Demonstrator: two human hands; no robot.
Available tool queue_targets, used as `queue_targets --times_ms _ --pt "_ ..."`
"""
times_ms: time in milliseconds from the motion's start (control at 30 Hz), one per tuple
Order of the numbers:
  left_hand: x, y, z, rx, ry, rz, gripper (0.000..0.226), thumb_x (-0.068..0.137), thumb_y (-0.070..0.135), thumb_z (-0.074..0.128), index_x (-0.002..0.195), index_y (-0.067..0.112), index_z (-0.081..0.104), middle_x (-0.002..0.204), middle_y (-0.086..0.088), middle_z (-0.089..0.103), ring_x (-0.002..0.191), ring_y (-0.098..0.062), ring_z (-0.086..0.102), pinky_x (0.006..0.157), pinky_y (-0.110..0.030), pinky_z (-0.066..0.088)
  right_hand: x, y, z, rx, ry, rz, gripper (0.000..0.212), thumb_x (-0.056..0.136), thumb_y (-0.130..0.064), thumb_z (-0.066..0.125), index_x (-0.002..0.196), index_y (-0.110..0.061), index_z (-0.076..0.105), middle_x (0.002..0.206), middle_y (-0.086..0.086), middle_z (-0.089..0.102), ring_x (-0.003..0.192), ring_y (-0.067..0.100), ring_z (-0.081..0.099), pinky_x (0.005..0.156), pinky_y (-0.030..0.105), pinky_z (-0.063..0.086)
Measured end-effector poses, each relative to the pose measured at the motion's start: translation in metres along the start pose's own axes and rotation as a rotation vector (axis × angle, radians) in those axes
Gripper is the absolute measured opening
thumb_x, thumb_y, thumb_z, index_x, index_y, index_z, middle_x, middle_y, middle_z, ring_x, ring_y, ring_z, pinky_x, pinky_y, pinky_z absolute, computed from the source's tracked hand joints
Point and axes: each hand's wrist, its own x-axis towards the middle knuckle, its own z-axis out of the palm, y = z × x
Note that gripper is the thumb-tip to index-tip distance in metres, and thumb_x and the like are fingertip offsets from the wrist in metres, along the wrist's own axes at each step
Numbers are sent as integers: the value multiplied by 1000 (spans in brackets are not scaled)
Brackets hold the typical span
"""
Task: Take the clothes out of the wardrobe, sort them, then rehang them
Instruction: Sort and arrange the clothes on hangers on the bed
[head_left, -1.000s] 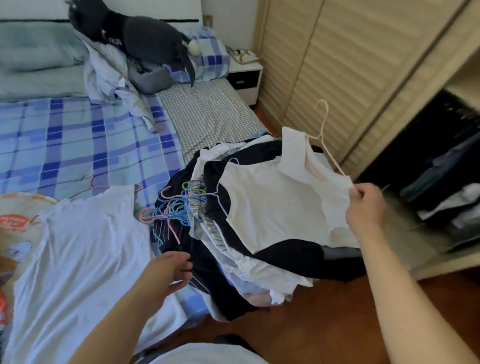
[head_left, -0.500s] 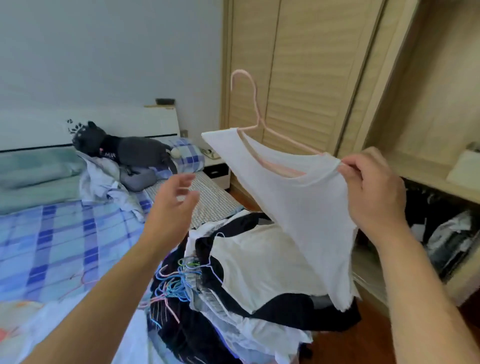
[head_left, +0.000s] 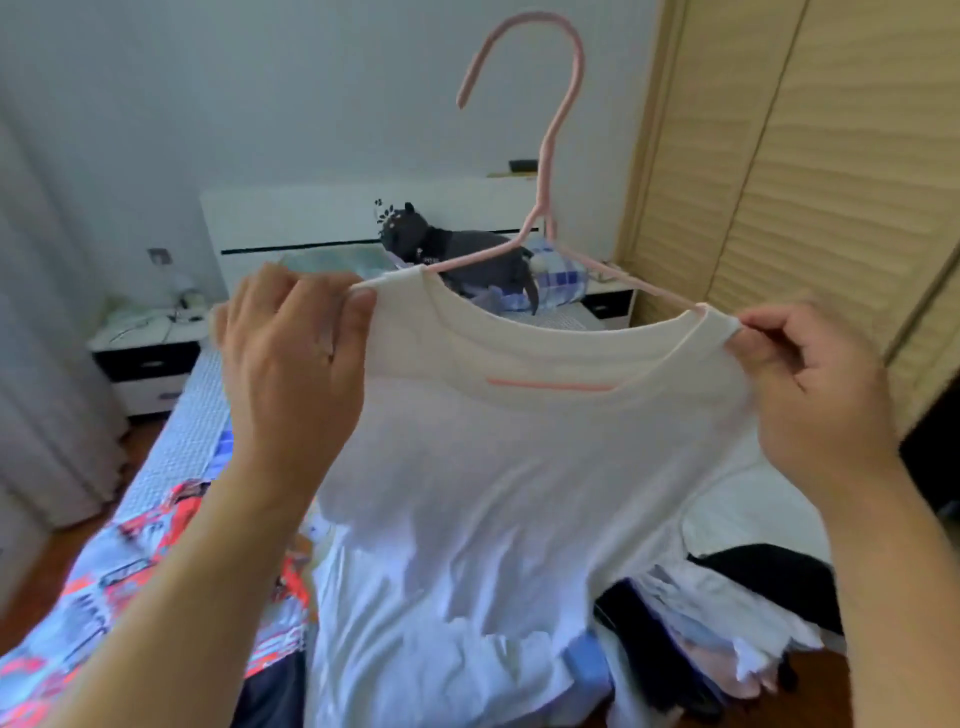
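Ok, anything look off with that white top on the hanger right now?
The pink hanger sits crooked in the white top: its hook leans and its right arm runs lower than its left. The left hand and the right hand pinch the shoulders. No damage is visible.

Thin matt white cloth top (head_left: 467, 519), smooth pink hanger (head_left: 545, 156)

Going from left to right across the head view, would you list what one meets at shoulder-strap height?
Nightstand → left hand → white tank top on the pink hanger → right hand → wardrobe door.
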Motion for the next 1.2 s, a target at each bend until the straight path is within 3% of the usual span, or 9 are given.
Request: queue_targets --times_ms 200,333,500,600,700,834,1034,1201 --pt "0 -15 -43 98 83 -52 22 100 34 60 99 16 74 90 -4 59 92 -26 56 89 -29 29 11 -27 28 106 -55 10 12 94 -9 62 97 -20 65 87 -15 58 84 -11 51 76 3 35" --pt "-4 -26 -42 183 77 -87 23 100 36 60 103 18 75 93 -3 61 93 -25 56 91 -32 32 30 -17 53 137 -146 -8 8 95 -8 62 95 -13 68 90 0 61 82 5 52 76 6 36" --pt "-67 -61 -12 240 -95 -312 22 97 38 61 100 20 74 93 0 60 97 -26 56 93 -35 30 1 30 123 108 -322 18 10 95 -10 61 87 -15 62 84 -3 54 80 15 49 71 29 38" --pt "-117 -84 6 254 -223 -448 16 98 35 63 98 21 73 89 6 56 95 -26 57 94 -37 35 -37 60 162 131 -409 100 14 94 -6 61 86 -18 59 85 -2 53 81 17 49 71 27 33" --pt "-155 -108 19 280 -335 -521 22 99 42 58 100 26 72 93 6 61 96 -22 57 94 -47 44 -66 82 189 139 -501 212 12 96 -9 59 88 -18 60 89 -2 53 84 16 51 78 30 40" --pt "-184 -140 38 257 -409 -575 29 97 45 54 100 22 72 93 7 61 95 -22 58 91 -49 45 -82 101 229 106 -578 267 8 96 -8 59 91 -10 64 93 2 55 87 16 52 83 39 45" --pt "-167 -217 93 160 -412 -647 23 95 42 60 98 23 74 91 13 58 89 -20 60 90 -51 48 -64 123 315 -6 -546 254 8 97 -10 56 93 -8 64 93 1 54 86 23 55 79 42 47" --pt "-128 -316 175 187 -450 -640 19 96 37 63 99 23 76 94 3 67 88 -21 61 81 -33 42 -11 159 432 -132 -485 235 8 95 -8 57 96 -5 64 94 8 55 91 35 56 82 50 46"
